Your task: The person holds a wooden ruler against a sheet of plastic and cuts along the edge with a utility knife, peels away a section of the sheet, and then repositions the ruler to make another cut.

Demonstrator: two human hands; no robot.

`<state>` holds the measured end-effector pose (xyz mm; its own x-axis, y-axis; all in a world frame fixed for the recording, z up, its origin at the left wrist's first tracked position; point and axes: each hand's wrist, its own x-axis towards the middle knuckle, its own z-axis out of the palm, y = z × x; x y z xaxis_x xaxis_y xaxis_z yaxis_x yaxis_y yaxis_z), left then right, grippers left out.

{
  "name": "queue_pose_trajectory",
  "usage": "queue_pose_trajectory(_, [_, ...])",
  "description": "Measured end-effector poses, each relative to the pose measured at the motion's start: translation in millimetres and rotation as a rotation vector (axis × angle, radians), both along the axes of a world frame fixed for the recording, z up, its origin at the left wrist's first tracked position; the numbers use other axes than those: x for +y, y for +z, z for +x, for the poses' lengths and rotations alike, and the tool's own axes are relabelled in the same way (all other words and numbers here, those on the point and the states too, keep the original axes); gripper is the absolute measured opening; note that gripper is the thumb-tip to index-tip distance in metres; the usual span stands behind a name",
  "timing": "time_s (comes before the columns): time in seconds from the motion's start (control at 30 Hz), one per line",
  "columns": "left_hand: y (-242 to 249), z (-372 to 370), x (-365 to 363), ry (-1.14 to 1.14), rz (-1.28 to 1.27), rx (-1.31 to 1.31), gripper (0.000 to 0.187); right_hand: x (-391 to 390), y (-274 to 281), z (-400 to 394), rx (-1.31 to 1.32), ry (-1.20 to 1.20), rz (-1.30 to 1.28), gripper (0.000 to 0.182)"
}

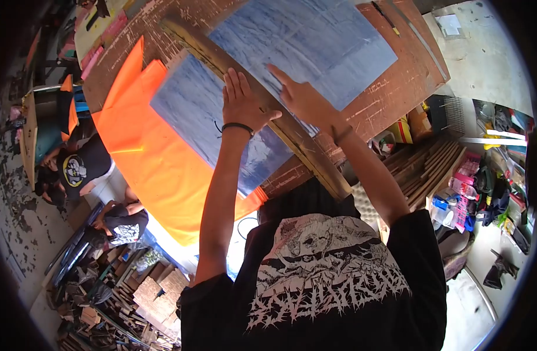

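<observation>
My left hand [242,109] lies flat on a long wooden beam [303,149], fingers stretched and thumb spread across it. The beam lies diagonally over a blue, marbled-looking sheet [315,47], which shows on both sides of it. My right hand [306,100] is over the sheet by the beam's right edge. Its index finger points forward and the other fingers are curled under; what they hold, if anything, is hidden. Bright orange material [157,152] lies left of the blue sheet.
The scratched brown tabletop [373,99] carries the sheet and beam. Two people [84,167] are at the left, near a heap of wood offcuts [113,298]. Stacked wooden strips [429,169] and a cluttered shelf [455,199] stand at the right.
</observation>
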<state>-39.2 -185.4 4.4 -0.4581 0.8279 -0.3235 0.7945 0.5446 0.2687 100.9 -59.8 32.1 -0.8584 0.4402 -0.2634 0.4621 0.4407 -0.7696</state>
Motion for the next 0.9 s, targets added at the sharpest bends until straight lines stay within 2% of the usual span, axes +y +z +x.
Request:
queue_pose_trajectory(0.13, [-3.0,-0.6,0.3,0.001,-0.017,0.002,0.141,2.5,-4.2,-40.8,-0.112,0.019,-0.042,0.063])
queue_pose_trajectory(0.23, [-3.7,-1.8,0.9,-0.001,-0.024,0.004,0.142,-8.0,-23.8,-40.0,0.135,0.084,0.093,0.065])
queue_pose_trajectory(0.27, [-3.0,-1.2,1.1,-0.001,-0.038,0.006,0.142,-7.0,-28.6,-35.1,0.058,0.089,0.069,0.065])
queue_pose_trajectory(0.33, [-3.9,-3.0,3.6,0.002,-0.051,0.021,0.142,-11.7,2.0,-28.6,-0.099,0.105,0.016,0.066])
queue_pose_trajectory(0.43, [1.8,-0.9,2.4,0.012,-0.045,-0.007,0.141,-18.6,-4.0,6.5,-0.037,0.122,0.048,0.066])
queue_pose_trajectory(0.53, [4.2,1.9,2.7,0.017,-0.037,-0.025,0.140,-33.3,23.8,63.9,-0.143,0.132,0.054,0.065])
queue_pose_trajectory(0.73, [1.0,0.9,2.1,0.001,-0.055,-0.013,0.140,-59.6,43.3,154.0,-0.225,0.066,-0.025,0.062])
queue_pose_trajectory(0.83, [0.3,-1.3,2.8,0.008,-0.031,-0.019,0.140,-44.3,64.2,147.9,-0.200,0.045,-0.082,0.062])
queue_pose_trajectory(0.9, [-0.2,1.6,0.8,0.003,-0.023,-0.033,0.141,-26.7,64.4,103.8,-0.105,-0.052,-0.055,0.062])
